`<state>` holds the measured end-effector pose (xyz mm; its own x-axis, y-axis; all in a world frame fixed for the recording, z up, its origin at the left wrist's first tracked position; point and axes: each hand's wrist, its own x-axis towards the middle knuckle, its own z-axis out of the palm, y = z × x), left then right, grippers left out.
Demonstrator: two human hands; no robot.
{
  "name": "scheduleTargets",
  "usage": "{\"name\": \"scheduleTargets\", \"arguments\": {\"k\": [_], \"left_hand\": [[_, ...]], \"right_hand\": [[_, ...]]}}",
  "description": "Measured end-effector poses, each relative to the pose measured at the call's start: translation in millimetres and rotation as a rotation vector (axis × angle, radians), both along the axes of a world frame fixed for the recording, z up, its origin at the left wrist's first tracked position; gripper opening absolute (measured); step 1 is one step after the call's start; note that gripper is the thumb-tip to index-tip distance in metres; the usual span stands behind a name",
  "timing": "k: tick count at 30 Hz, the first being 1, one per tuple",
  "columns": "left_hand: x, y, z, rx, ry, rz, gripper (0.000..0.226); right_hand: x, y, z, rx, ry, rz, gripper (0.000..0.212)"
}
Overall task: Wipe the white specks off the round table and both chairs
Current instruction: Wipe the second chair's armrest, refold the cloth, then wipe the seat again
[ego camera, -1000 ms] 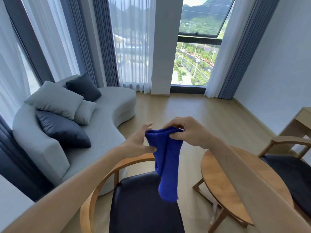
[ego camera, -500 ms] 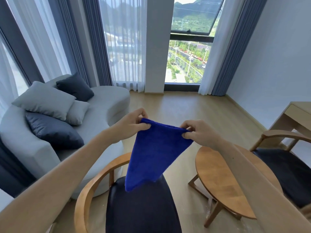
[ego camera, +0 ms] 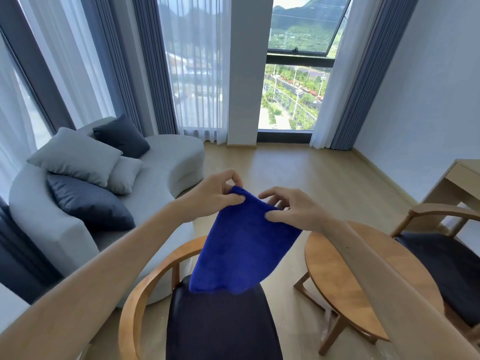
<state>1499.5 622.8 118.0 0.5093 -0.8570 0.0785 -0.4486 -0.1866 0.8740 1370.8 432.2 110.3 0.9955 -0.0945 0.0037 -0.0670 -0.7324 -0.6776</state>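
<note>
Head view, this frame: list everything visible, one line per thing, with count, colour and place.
cloth: one, blue, held up in mid-air over the near chair
round table: one, light wood, right of centre
near chair: one, wood frame, dark seat, bottom centre
far chair: one, wood frame, dark seat, right edge
sofa: one, grey, curved, left
cushions: two grey and two dark, on the sofa
desk: one, light wood, far right, partly cut off
curtains: blue-grey with white sheers, at the windows
left hand: fingers pinching the cloth's top left corner
right hand: fingers pinching the cloth's top right edge
</note>
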Motion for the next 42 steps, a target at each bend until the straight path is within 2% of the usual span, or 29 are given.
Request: {"name": "scheduleTargets", "arguments": {"k": [4, 8, 10, 14, 16, 18, 20, 22, 24, 28, 31, 34, 37, 42], "left_hand": [[-7.6, -4.4, -2.1, 0.002, -0.039, -0.050, 0.009], [-7.7, 1.9, -8.2, -0.016, -0.011, 0.007, 0.006], [-6.3, 8.2, -15.3, -0.026, 0.121, -0.005, 0.011], [-4.2, 20.9, -39.9, -0.095, 0.553, -0.157, 0.031], [-5.9, 25.6, -54.5, -0.053, 0.581, -0.233, 0.042], [-10.5, 26.3, -68.1, 0.049, 0.414, -0.234, 0.045], [-13.1, 23.8, -80.4, 0.123, 0.198, -0.193, 0.040], [-13.2, 19.9, -91.2, 0.176, 0.069, -0.172, 0.034], [-12.9, 17.1, -95.4, 0.212, 0.079, -0.134, 0.032], [-14.6, 14.7, -90.1, 0.238, 0.283, -0.062, 0.033], [-9.0, 16.9, -82.7, 0.314, 0.238, -0.051, 0.031], [-5.0, 21.9, -68.9, 0.365, 0.011, -0.037, 0.025], [-8.1, 22.3, -55.3, 0.339, -0.242, -0.035, 0.024], [-12.5, 22.5, -37.9, 0.342, -0.520, -0.156, 0.028]], "right_hand": [[10.7, 22.4, -9.4, -0.045, -0.040, 0.047, 0.030], [14.6, 35.4, -10.8, -0.028, -0.122, 0.050, 0.012], [13.0, 39.4, -5.5, -0.005, -0.161, 0.097, 0.007], [9.1, 47.5, 1.3, -0.060, -0.164, 0.198, 0.010], [6.8, 45.4, 2.0, -0.063, -0.174, 0.170, 0.012], [3.8, 38.9, 4.9, -0.035, -0.187, 0.110, 0.012], [1.0, 32.4, 8.7, -0.010, -0.192, 0.074, 0.012], [-1.8, 26.8, 12.3, 0.013, -0.209, 0.048, 0.012], [-4.9, 21.9, 15.5, 0.037, -0.222, 0.018, 0.012], [-11.5, 12.9, 18.2, 0.100, -0.223, -0.030, 0.012], [-19.1, -0.4, 12.4, 0.087, -0.210, -0.105, 0.012], [-31.6, -17.0, -4.0, 0.068, -0.162, -0.170, 0.010], [-44.3, -25.2, -28.9, 0.054, -0.042, -0.178, 0.014], [-50.9, -12.4, -62.6, -0.007, 0.086, -0.144, 0.022]]}}
